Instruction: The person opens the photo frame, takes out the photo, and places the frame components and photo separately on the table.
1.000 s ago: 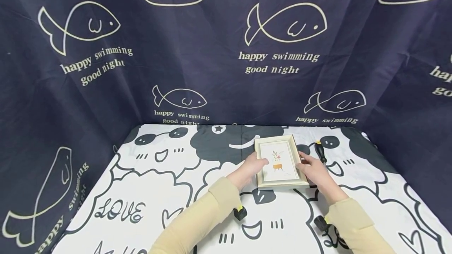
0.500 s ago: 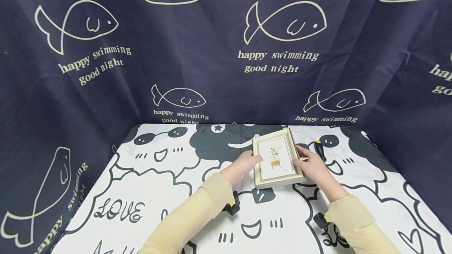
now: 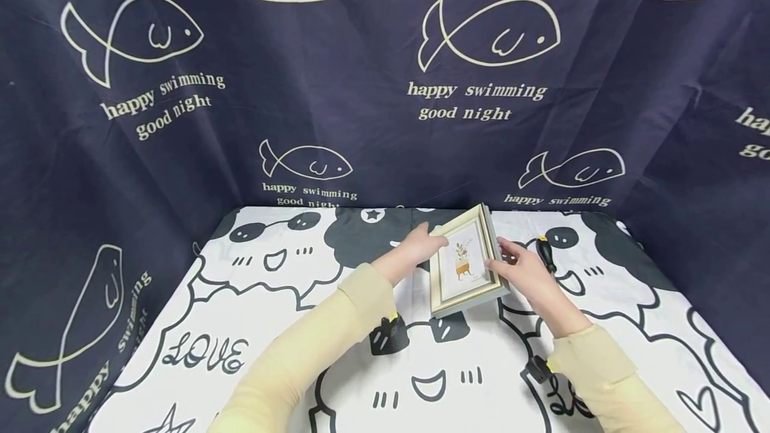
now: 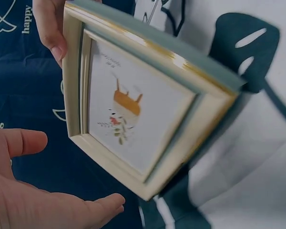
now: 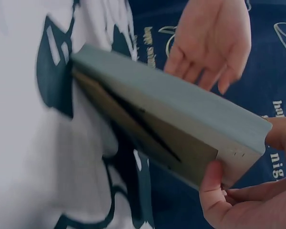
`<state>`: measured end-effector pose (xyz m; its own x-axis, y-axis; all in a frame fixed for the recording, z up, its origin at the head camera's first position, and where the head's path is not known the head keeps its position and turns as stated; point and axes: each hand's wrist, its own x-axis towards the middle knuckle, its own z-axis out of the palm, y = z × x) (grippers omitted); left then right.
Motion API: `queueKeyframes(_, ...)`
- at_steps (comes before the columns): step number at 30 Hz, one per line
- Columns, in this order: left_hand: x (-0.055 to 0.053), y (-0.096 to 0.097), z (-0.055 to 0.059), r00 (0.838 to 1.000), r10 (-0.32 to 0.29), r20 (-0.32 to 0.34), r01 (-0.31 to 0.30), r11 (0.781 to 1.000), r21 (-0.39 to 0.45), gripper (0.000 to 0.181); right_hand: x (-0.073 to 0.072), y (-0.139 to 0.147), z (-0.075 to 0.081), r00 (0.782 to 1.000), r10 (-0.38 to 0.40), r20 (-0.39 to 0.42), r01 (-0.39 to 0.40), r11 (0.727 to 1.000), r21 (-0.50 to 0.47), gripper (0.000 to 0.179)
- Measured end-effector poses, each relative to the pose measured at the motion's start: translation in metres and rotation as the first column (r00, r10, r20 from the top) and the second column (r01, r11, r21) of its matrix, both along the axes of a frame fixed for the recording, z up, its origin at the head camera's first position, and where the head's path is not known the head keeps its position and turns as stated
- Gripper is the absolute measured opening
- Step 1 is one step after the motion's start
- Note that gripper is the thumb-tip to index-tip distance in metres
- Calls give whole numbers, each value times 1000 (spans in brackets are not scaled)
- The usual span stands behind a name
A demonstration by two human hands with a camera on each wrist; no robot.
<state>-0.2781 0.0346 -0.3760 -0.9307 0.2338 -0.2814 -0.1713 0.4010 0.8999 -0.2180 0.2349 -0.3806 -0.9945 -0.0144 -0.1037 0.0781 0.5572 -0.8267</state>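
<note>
A cream picture frame (image 3: 442, 276) with a thin gold edge, showing a potted plant print, is held tilted above the patterned tablecloth. My right hand (image 3: 526, 276) grips its right side, with fingers behind and thumb in front. From the right wrist view, the frame's pale side and brown back board (image 5: 193, 148) face the camera, and the right hand (image 5: 250, 200) pinches one corner. My left hand (image 3: 418, 246) is by the upper left edge. In the left wrist view that left hand (image 4: 43, 195) has its fingers extended, a small gap from the frame.
A tool with a black and yellow handle (image 3: 545, 254), like a screwdriver, lies on the tablecloth (image 3: 271, 326) just beyond the right hand. A dark blue fish-print curtain (image 3: 385, 85) hangs behind the table and along its sides.
The frame has been raised and turned, its top edge going up and its right side now showing. My left hand has slid from the left side up towards the upper left corner and loosened.
</note>
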Motion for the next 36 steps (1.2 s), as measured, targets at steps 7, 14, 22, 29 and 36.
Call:
queueKeyframes(7,-17,12,16,999,-33,-34,33,999,7,73,-4,-10,5,999,38,-37,-43,984,-172,68)
queueKeyframes(14,-31,20,27,995,-65,-74,61,996,-60,69,-5,-23,8,997,34,-64,-47,976,-211,68)
queueKeyframes(22,-38,25,36,981,-145,-130,129,984,-122,54,-8,-36,9,996,37,-82,-56,971,-233,66)
queueKeyframes(29,-44,30,37,957,-170,-234,103,956,-275,49,-9,-46,10,996,36,-87,-52,979,-197,68)
queueKeyframes(36,-45,32,41,949,-166,-268,29,893,-449,60,-10,-57,11,997,48,-66,-60,979,-197,74)
